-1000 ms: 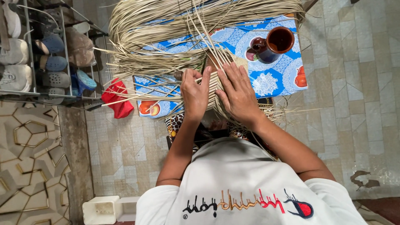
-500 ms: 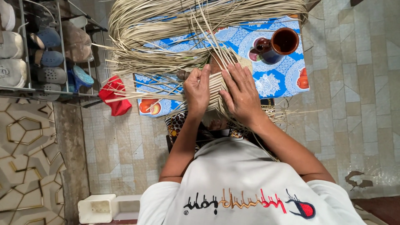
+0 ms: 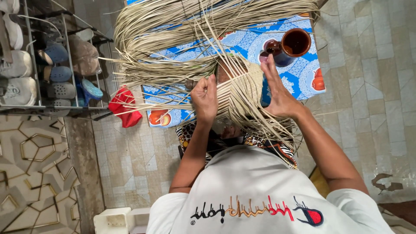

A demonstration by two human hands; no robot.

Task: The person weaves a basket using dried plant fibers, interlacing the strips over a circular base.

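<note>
While the left hand (image 3: 205, 99) pinches pale straw strips, the open right hand (image 3: 277, 89) flanks the flat tan woven straw panel (image 3: 240, 93) over the lap; loose strands cover the blue patterned cloth (image 3: 264, 39) beside a brown clay cup (image 3: 296, 42).

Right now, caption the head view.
Left hand and right hand work a pale woven straw panel above a blue patterned cloth.

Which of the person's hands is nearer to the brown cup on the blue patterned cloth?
Right. The right hand is open, its fingertips reaching up just below the brown cup. The left hand grips the woven straw piece farther off, across the weaving from the cup.
</note>
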